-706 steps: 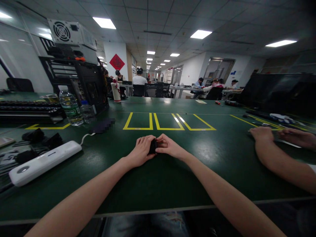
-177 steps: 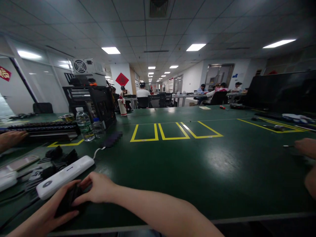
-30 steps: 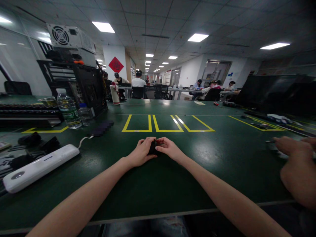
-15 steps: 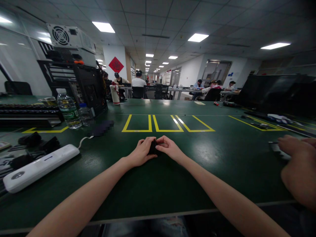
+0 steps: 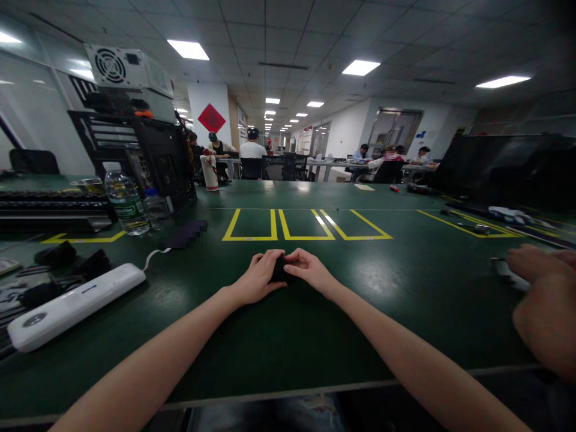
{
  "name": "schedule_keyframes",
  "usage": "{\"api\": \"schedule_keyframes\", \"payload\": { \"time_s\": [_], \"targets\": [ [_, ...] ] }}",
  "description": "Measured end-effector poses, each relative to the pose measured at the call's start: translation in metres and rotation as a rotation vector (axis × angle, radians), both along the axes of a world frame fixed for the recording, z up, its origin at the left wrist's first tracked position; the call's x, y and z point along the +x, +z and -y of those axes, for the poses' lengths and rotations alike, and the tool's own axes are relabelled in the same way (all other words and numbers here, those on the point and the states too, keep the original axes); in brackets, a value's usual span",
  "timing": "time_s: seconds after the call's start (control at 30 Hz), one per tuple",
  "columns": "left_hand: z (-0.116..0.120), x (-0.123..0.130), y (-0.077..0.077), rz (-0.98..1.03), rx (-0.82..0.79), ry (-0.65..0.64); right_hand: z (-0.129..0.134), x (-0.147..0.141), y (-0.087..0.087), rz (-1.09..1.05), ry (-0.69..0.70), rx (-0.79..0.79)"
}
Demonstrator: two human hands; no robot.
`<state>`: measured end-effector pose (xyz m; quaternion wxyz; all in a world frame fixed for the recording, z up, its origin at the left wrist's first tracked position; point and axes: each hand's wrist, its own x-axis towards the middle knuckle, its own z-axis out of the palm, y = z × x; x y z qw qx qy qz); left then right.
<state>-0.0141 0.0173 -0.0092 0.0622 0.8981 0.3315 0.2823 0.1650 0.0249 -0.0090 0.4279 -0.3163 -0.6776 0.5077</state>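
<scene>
A small black object [image 5: 278,269] stands on the green table [image 5: 279,336] between my hands, mostly covered by fingers, so its kind does not show. My left hand [image 5: 261,273] wraps round its left side, thumb low and fingers over the top. From the right, my right hand [image 5: 307,270] pinches its edge with thumb and fingertips. Just beyond both hands, yellow tape outlines [image 5: 307,238] mark the tabletop.
A white power strip [image 5: 76,306] lies at the left near black adapters [image 5: 92,263]. Behind stand a water bottle [image 5: 126,201] and a black computer case [image 5: 157,159]. Another person's hand [image 5: 546,300] works at the right edge; tools [image 5: 474,228] lie beyond it.
</scene>
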Motion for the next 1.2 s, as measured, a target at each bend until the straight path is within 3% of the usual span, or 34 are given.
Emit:
{"api": "schedule_keyframes", "payload": {
  "time_s": [0.2, 0.43, 0.8, 1.2],
  "targets": [
    [0.0028, 0.0010, 0.0030, -0.006, -0.002, -0.013, -0.0022, 0.0010, -0.0017, 0.062, -0.017, -0.055],
    [0.0062, 0.0020, 0.0069, -0.024, -0.011, 0.003, 0.0013, 0.0036, -0.0002, 0.050, 0.064, -0.004],
    [0.0075, 0.0011, 0.0069, -0.028, 0.000, 0.019, 0.0019, 0.0021, 0.0036, 0.059, 0.018, -0.006],
    [0.0058, 0.0016, 0.0032, -0.035, 0.017, 0.053, -0.0017, 0.0016, -0.0044, 0.008, 0.035, 0.053]
  ]
}}
